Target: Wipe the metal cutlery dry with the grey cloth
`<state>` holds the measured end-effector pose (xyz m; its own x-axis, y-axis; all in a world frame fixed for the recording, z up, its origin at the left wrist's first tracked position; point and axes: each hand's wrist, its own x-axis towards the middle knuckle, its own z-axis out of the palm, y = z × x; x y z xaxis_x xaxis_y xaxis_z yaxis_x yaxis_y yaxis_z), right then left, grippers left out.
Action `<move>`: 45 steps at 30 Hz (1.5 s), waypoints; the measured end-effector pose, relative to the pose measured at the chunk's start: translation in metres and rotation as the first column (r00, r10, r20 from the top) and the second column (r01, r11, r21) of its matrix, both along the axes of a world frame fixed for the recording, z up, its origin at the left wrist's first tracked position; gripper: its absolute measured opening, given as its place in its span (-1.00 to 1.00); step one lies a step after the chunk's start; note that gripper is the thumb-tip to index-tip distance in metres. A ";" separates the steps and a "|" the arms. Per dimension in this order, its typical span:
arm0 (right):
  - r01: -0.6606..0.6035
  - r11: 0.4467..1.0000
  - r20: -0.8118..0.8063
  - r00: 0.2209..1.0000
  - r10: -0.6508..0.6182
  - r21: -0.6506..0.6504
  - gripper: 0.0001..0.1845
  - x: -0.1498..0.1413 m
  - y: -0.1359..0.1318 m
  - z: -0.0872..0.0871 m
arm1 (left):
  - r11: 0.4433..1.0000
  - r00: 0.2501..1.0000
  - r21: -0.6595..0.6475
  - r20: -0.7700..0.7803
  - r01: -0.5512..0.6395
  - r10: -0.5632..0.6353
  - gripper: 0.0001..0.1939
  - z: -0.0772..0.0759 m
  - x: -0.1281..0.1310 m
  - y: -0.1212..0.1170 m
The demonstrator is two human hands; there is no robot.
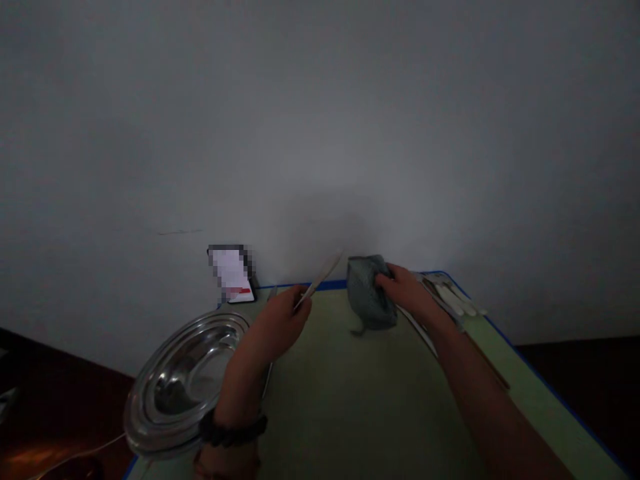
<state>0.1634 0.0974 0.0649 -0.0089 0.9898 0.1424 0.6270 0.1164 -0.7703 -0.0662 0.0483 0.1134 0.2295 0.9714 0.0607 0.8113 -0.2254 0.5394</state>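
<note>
My left hand (286,319), with a dark band at its wrist, is closed around a slim pale utensil (324,272). Its far end points up and to the right, toward the wall; its exact kind is too dim to tell. My right hand (400,285) grips a grey-green cloth (370,293) by its right side. The cloth hangs bunched above the table, a short gap to the right of the utensil's tip.
A shiny steel basin (167,400) stands at the table's left. Behind it a phone (234,277) leans on the wall (320,120). White-handled cutlery (453,298) and a brown stick (493,370) lie on the right of the green, blue-edged table (350,407). My left forearm partly hides another thin utensil (269,380).
</note>
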 end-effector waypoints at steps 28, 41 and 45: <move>-0.267 0.961 -0.243 0.930 0.276 0.070 -0.70 -0.004 -0.035 0.045 | 0.965 0.971 0.135 0.121 -0.223 0.207 -0.54 0.031 0.011 -0.014; -0.280 0.953 -0.090 0.952 0.291 0.118 -0.77 -0.010 -0.037 0.048 | 0.989 0.975 0.034 0.179 -0.141 0.133 -0.64 0.022 0.008 -0.007; -0.085 0.992 -0.419 0.900 0.118 0.095 -0.79 -0.011 -0.031 0.041 | 0.987 0.915 -0.068 0.370 -0.144 0.159 -0.65 0.015 0.005 -0.006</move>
